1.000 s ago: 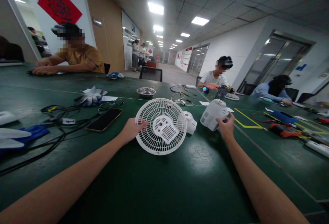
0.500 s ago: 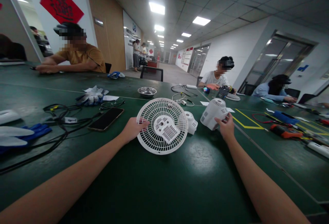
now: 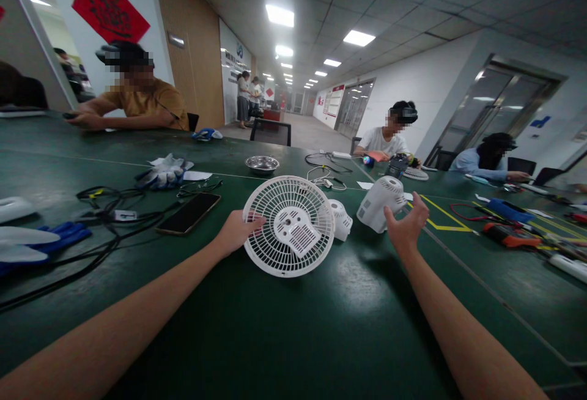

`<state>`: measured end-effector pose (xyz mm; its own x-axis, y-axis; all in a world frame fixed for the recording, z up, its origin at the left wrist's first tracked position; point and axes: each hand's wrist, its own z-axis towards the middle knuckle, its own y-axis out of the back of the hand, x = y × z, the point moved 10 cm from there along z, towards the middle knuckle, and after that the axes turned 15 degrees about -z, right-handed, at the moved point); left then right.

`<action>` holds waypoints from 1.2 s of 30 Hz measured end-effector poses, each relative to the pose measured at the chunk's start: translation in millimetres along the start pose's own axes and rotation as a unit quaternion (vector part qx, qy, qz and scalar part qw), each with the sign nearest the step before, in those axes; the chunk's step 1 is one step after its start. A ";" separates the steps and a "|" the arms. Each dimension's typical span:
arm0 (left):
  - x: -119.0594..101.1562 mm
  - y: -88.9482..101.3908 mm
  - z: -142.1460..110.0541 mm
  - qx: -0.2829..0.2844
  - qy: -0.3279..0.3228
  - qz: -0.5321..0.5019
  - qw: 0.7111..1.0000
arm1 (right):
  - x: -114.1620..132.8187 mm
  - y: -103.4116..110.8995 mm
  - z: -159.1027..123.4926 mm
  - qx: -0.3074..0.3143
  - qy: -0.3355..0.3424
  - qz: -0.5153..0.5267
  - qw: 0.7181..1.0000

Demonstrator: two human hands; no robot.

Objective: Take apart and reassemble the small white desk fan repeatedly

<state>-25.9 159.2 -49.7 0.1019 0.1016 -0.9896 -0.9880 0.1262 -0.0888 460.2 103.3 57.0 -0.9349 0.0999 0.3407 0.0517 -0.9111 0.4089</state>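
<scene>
My left hand (image 3: 237,232) grips the left rim of a round white fan grille (image 3: 290,226), its thumb on the front and its other fingers hidden behind. The grille is tilted toward me and has a slotted hub in the middle. Just right of it, partly covered by it, is a small vented white plastic housing (image 3: 341,221). A larger white plastic housing (image 3: 380,205) stands further right on the table. Beside that one, my right hand (image 3: 408,224) is open, thumb and fingers apart, with nothing in it.
A phone (image 3: 189,213), black cables (image 3: 107,229) and work gloves (image 3: 167,170) lie on the left. A metal bowl (image 3: 262,164) stands behind the grille. On the right are an orange multimeter (image 3: 510,235) and yellow tape (image 3: 443,226). Several people sit around the table.
My right hand has let go of the larger white housing and spread its fingers, drawing slightly to the right. The housing stays in place, and my left hand still holds the grille.
</scene>
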 end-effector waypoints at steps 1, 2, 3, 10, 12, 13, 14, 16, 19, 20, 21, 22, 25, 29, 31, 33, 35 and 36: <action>-0.3 -0.5 0.1 0.002 -0.002 0.001 1.000 | 15.6 8.4 -1.4 -0.015 0.023 0.008 1.000; -1.1 -0.7 -0.1 0.002 -0.003 0.002 1.000 | 30.6 11.5 -4.1 -0.006 0.041 0.025 0.999; -2.3 -0.8 -0.6 0.000 -0.004 0.002 1.000 | 44.2 10.9 -8.3 0.020 0.049 0.053 0.997; -8.5 -1.8 -4.4 -0.012 0.008 0.010 1.000 | 151.7 -39.0 -106.3 0.456 0.027 0.345 0.820; -9.1 -2.1 -4.6 -0.010 0.000 0.014 1.000 | 167.3 -47.6 -144.1 0.557 -0.071 0.389 0.731; -10.2 -2.9 -4.9 -0.007 -0.007 0.015 1.000 | 173.6 -48.0 -158.1 0.582 -0.115 0.409 0.693; -12.2 -3.5 -5.7 -0.007 -0.018 0.016 1.000 | 180.1 -47.0 -170.3 0.604 -0.151 0.432 0.653; -19.5 -4.7 -8.8 -0.014 -0.042 0.027 0.999 | 190.7 -41.9 -187.3 0.633 -0.205 0.471 0.579; -40.9 -6.3 -19.0 -0.049 -0.102 0.086 0.990 | 197.7 -32.9 -195.2 0.646 -0.247 0.509 0.512; -50.1 -7.2 -23.5 -0.064 -0.129 0.109 0.984 | 198.0 -30.9 -194.3 0.642 -0.253 0.517 0.507; -57.3 -8.5 -27.6 -0.074 -0.148 0.126 0.978 | 197.8 -29.6 -192.2 0.634 -0.255 0.522 0.510; -63.3 -8.2 -31.2 -0.089 -0.165 0.139 0.972 | 197.5 -28.8 -189.4 0.624 -0.253 0.527 0.519; -68.4 -10.3 -32.6 -0.088 -0.190 0.151 0.966 | 196.2 -28.3 -176.8 0.576 -0.233 0.540 0.568; -37.8 -12.3 -13.6 -0.012 -0.112 0.117 0.987 | 182.9 -30.6 -155.3 0.497 -0.217 0.541 0.643; -7.7 -12.3 -4.8 0.027 -0.003 0.046 0.999 | 168.2 -31.1 -142.2 0.456 -0.214 0.512 0.696; 10.9 -16.5 -3.2 0.057 0.073 -0.071 0.993 | 156.6 -28.1 -129.3 0.423 -0.187 0.471 0.752; 19.1 -25.6 -6.0 0.085 0.126 -0.185 0.971 | 155.3 -22.3 -120.2 0.404 -0.129 0.434 0.795; 20.6 -30.9 -8.4 0.097 0.147 -0.229 0.957 | 158.1 -19.2 -118.4 0.399 -0.095 0.417 0.811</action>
<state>5.8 149.2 -68.3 0.4543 -0.2876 -0.8431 -0.8038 0.2756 -0.5272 269.9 89.2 2.8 -0.3907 -0.2888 0.8740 0.9201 -0.1527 0.3608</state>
